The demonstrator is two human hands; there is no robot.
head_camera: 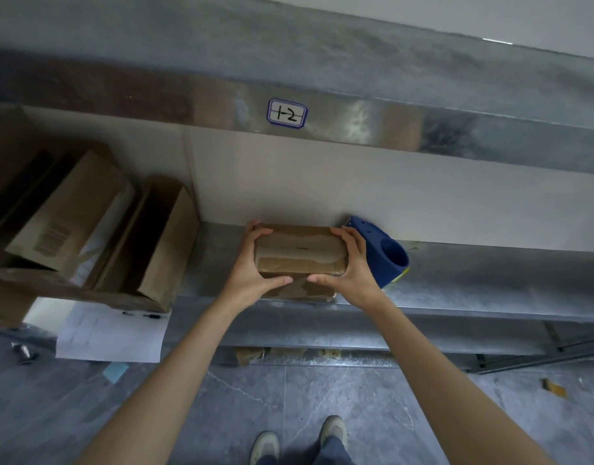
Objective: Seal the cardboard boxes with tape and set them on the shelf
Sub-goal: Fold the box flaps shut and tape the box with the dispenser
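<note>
A small brown cardboard box, its top seam covered with clear tape, is held at the front edge of the metal shelf. My left hand grips its left end and my right hand grips its right end, thumbs along the near side. Below it another taped cardboard box shows partly; whether the held box touches it I cannot tell.
A blue tape dispenser lies on the shelf just right of the box. At the left stands a large open carton with brown packages in it. An upper shelf beam carries a label "1-2". White paper hangs below the carton.
</note>
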